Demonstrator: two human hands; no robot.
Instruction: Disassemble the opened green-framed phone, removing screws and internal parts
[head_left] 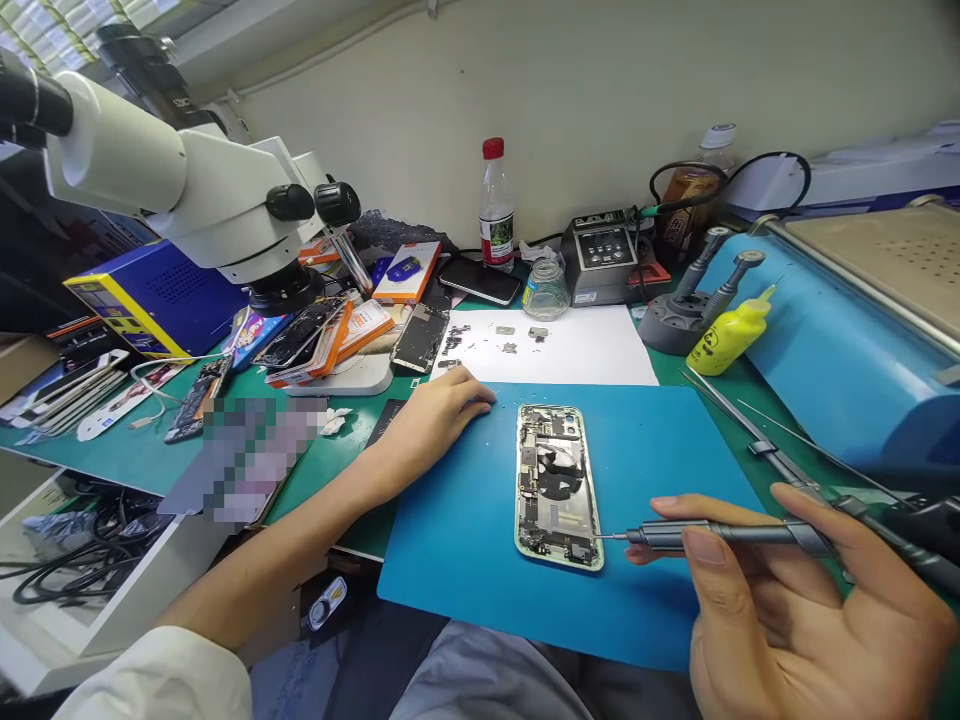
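Pale wall (637,90) behind, crowded green bench (112,458) below, and a screwdriver (667,537) pointing at an opened phone (559,490)!

Lettering first: the red-capped bottle (496,215) is wearing a red-and-black label, its print too small to read. Over at the right, the yellow bottle (731,330) is leaning, showing dark markings.

And the phone! It is lying near the middle of the blue mat (450,550), insides up, its pale frame surrounding dark boards, screws and a shiny grey panel. The right hand (806,600) is pinching the screwdriver between thumb and fingers; the thin tip is standing at the phone's lower right edge, and whether it is touching, I cannot tell. The left hand (439,415) is resting at the mat's far left corner, fingers bent and close together; whether they are pinching anything, I cannot tell.

Beyond, a white sheet (600,350) is bearing small parts (538,333), while a microscope (217,190) is looming at the left.
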